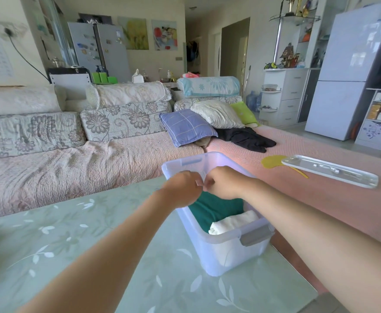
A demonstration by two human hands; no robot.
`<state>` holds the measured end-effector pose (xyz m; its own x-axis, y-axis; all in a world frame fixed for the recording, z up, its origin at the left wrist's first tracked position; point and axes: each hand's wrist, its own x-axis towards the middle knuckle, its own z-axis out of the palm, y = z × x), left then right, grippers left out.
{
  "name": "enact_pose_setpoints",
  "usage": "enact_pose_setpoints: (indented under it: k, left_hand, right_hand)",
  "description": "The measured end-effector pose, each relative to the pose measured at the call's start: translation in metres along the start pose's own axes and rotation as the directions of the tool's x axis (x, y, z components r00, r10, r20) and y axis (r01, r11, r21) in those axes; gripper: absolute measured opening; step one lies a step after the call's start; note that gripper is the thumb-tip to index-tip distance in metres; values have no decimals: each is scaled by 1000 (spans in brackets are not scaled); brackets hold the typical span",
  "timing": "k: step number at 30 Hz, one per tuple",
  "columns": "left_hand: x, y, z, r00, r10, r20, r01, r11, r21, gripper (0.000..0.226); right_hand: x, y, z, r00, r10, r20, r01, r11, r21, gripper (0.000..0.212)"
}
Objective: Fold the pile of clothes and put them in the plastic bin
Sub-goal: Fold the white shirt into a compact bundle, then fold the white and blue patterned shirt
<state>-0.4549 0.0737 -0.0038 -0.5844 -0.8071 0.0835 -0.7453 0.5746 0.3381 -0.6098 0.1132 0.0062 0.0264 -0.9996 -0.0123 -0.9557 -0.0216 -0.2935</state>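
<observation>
Head view: clear plastic bin (218, 263) on table (72, 245) holds folded green garment (214, 208) and rolled white cloth (232, 222). Left hand (182, 188) and right hand (224, 184) over bin, fingers curled, knuckles touching; can't tell if gripping anything. Black garment (248, 138) crumpled on pink cover (309, 199).

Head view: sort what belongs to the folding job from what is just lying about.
Job: plastic bin; green garment and white cloth inside it; bin lid; left hand; right hand; probably the black garment on the sofa.

Lying about: blue checked pillow; white pillow; green pillow; yellow flat thing.
</observation>
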Motion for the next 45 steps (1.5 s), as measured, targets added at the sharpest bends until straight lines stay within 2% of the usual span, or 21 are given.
enact_pose_setpoints:
  k: [5,12,16,22,27,31,33,34,36,39,40,43,45]
  left_hand:
    - [-60,-62,-51,983,-110,-149,112,994,2,23]
    - [-177,-176,-84,920,-360,-153,355,933,-58,22]
    - [-256,-238,-93,867,-473,-160,462,881,-102,24]
    - [-372,-341,-76,735,-642,-218,633,765,-116,32]
    - [-445,-404,-42,634,-722,-275,747,664,-20,52]
    - [-462,-428,-29,658,-741,-134,746,666,-16,75]
    - [-458,-437,-26,679,-729,-82,731,682,-15,78]
    - [-457,-442,-24,676,-735,-58,734,678,-29,77]
    - [-455,-450,-23,661,-750,-27,749,661,-28,64]
    - [-456,-455,-26,683,-730,-23,729,683,-43,30]
    - [-455,-456,-26,692,-721,-28,719,693,-59,25]
    - [-449,-454,-26,694,-717,-57,711,696,-98,25]
    - [-443,-449,-26,707,-699,-111,693,715,-88,47]
  right_hand:
    - [-1,-94,-2,987,-137,-89,146,985,96,18]
    - [-13,-241,55,961,-273,-41,276,947,163,20]
    - [-18,-323,105,930,-364,43,341,903,263,15]
    - [-14,-428,205,883,-426,196,366,888,279,39]
    - [-4,-494,282,845,-488,217,448,869,209,57]
    - [12,-532,327,827,-513,231,480,857,188,96]
    - [18,-545,342,807,-520,279,510,852,113,111]
    - [21,-550,349,801,-517,302,529,847,45,109]
    - [27,-557,360,800,-514,311,549,836,-31,87]
    - [27,-561,367,801,-568,187,575,818,24,19]
    - [25,-560,365,795,-583,167,590,808,14,9]
    - [20,-548,354,781,-611,132,613,790,29,7]
    - [16,-533,339,805,-589,78,588,808,31,19]
